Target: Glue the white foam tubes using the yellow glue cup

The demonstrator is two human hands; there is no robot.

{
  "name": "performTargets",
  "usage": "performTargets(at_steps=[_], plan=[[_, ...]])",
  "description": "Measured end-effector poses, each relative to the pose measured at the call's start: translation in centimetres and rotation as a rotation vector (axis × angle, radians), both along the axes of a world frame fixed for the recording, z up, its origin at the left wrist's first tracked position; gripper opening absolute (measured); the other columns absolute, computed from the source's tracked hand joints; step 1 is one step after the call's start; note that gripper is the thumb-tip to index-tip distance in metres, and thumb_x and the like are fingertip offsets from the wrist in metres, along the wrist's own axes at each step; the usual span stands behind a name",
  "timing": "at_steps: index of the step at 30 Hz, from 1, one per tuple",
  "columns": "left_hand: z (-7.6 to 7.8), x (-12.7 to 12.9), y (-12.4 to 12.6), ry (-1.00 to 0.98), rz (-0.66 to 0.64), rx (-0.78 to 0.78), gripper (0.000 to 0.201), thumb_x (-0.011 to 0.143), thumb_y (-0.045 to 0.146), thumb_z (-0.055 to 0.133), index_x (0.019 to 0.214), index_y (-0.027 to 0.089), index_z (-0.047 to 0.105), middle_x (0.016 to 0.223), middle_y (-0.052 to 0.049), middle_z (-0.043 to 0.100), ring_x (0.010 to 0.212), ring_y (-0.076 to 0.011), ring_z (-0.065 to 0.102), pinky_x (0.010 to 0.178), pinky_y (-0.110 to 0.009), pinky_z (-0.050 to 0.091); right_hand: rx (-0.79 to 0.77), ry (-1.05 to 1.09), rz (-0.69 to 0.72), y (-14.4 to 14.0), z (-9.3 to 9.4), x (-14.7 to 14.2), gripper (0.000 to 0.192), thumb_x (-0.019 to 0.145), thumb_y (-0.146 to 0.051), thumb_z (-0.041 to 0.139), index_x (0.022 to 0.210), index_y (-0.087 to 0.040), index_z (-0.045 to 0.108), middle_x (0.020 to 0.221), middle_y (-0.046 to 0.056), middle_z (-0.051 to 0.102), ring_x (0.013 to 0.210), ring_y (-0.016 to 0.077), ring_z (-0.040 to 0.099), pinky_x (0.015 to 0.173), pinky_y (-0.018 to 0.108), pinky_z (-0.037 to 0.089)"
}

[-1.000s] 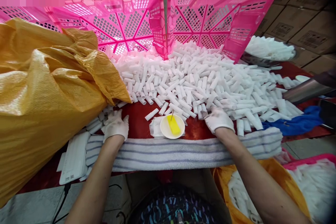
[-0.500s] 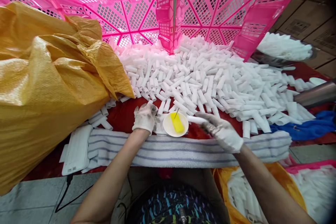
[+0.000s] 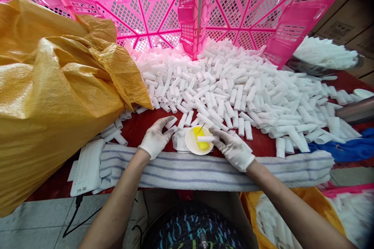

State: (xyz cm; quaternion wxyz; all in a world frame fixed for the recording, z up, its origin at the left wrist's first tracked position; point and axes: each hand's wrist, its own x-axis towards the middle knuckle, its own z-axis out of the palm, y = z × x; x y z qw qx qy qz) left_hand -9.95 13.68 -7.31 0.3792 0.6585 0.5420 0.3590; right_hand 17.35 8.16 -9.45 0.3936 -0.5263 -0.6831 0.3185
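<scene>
The heap of short, round tubes (image 3: 216, 85) across the middle of the frame is white. The left hand (image 3: 156, 138) and right hand (image 3: 233, 148) wear white cloth gloves with grey smudges on the fingers. Bright yellow shows on the flat block (image 3: 203, 146) in the cream round dish (image 3: 190, 142), at the centre. Below, the long white towel (image 3: 187, 173) has blue-grey stripes. The desk (image 3: 133, 126) is dark red. Upper left: a shiny golden-yellow woven sack (image 3: 58, 101). Top: hot-pink plastic baskets (image 3: 146, 4) with a criss-cross pattern. Bottom: a black shirt (image 3: 189, 229) with blue squiggles.
</scene>
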Motion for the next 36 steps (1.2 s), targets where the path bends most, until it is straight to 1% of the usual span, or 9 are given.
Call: performTargets(at_steps=[2, 8, 12, 15, 19, 21, 26, 32, 36], plan=[[0.3, -0.4, 0.7, 0.072, 0.077, -0.016, 0.043, 0.085, 0.033, 0.052, 0.125, 0.018, 0.053, 0.126, -0.008, 0.058, 0.115, -0.0185, 0.055, 0.103, -0.033, 0.041, -0.044, 0.003, -0.021, -0.1, -0.1, -0.2, 0.032, 0.087, -0.037, 0.055, 0.113, -0.021, 0.063, 0.112, 0.005, 0.066, 0.102, 0.0189, 0.063, 0.092, 0.033, 0.053], [1.3, 0.4, 3.5, 0.602, 0.123, -0.125, 0.041, 0.076, 0.039, 0.063, 0.112, 0.02, 0.065, 0.112, -0.01, 0.065, 0.099, -0.0237, 0.061, 0.089, -0.033, 0.046, 0.178, -0.051, 0.035, -0.4, -0.1, -0.1, 0.014, 0.084, -0.031, 0.059, 0.091, -0.021, 0.066, 0.091, 0.005, 0.066, 0.084, 0.0171, 0.064, 0.078, 0.033, 0.055], [2.1, 1.5, 3.5, 0.726, 0.133, -0.137, 0.034, 0.077, 0.036, 0.06, 0.108, 0.023, 0.067, 0.108, -0.008, 0.065, 0.098, -0.0233, 0.061, 0.085, -0.03, 0.045, 0.08, -0.067, 0.033, -0.8, 0.0, -0.1, 0.031, 0.086, -0.034, 0.057, 0.114, -0.021, 0.061, 0.108, 0.007, 0.065, 0.099, 0.0198, 0.063, 0.091, 0.037, 0.052], [1.8, 1.6, 3.2, 0.737, 0.149, -0.053, 0.029, 0.076, 0.034, 0.061, 0.101, 0.022, 0.069, 0.103, -0.008, 0.066, 0.097, -0.0238, 0.06, 0.086, -0.03, 0.045, 0.041, -0.067, -0.001, -1.0, 0.3, -0.4, 0.029, 0.087, -0.035, 0.055, 0.109, -0.02, 0.063, 0.104, 0.008, 0.066, 0.095, 0.0198, 0.064, 0.088, 0.037, 0.053], [1.2, 1.2, 2.9, 0.593, 0.194, -0.025, 0.023, 0.075, 0.03, 0.063, 0.095, 0.02, 0.066, 0.099, -0.007, 0.067, 0.092, -0.0224, 0.062, 0.084, -0.031, 0.046, 0.171, -0.048, -0.018, -1.2, 0.8, -0.8, 0.015, 0.082, -0.034, 0.06, 0.084, -0.02, 0.066, 0.082, 0.007, 0.066, 0.076, 0.0176, 0.063, 0.072, 0.034, 0.055], [1.2, 0.9, 2.7, 0.503, 0.244, -0.015, 0.024, 0.075, 0.03, 0.063, 0.096, 0.019, 0.063, 0.096, -0.006, 0.068, 0.088, -0.0206, 0.063, 0.082, -0.031, 0.047, 0.159, -0.037, -0.031, -1.3, 0.8, -0.7, 0.017, 0.08, -0.034, 0.063, 0.089, -0.02, 0.066, 0.089, 0.007, 0.067, 0.082, 0.0191, 0.064, 0.076, 0.036, 0.055], [1.2, 0.6, 1.8, 0.161, 0.255, 0.018, 0.028, 0.07, 0.03, 0.067, 0.094, 0.018, 0.061, 0.092, -0.003, 0.066, 0.081, -0.0153, 0.062, 0.078, -0.027, 0.049, -0.058, -0.004, -0.04, -1.6, -0.4, -0.7, 0.032, 0.085, -0.035, 0.058, 0.113, -0.02, 0.061, 0.113, 0.008, 0.065, 0.101, 0.0224, 0.063, 0.093, 0.042, 0.052], [1.1, 1.2, 0.6, -0.422, 0.197, -0.207, 0.047, 0.058, 0.031, 0.077, 0.1, 0.014, 0.062, 0.089, -0.003, 0.066, 0.081, -0.015, 0.061, 0.078, -0.029, 0.049, -0.007, 0.137, -0.015, -2.2, -0.3, -0.8, 0.022, 0.075, -0.036, 0.069, 0.086, -0.019, 0.064, 0.089, 0.007, 0.065, 0.084, 0.019, 0.064, 0.082, 0.037, 0.055], [2.4, 2.4, -1.5, -0.55, 0.08, -0.162, 0.041, 0.069, 0.034, 0.073, 0.104, 0.015, 0.062, 0.104, -0.006, 0.065, 0.098, -0.0171, 0.058, 0.089, -0.028, 0.044, -0.146, 0.365, -0.163, -2.6, 1.6, -0.3, 0.032, 0.073, -0.04, 0.071, 0.094, -0.018, 0.06, 0.094, 0.006, 0.064, 0.08, 0.0146, 0.063, 0.071, 0.028, 0.055]])
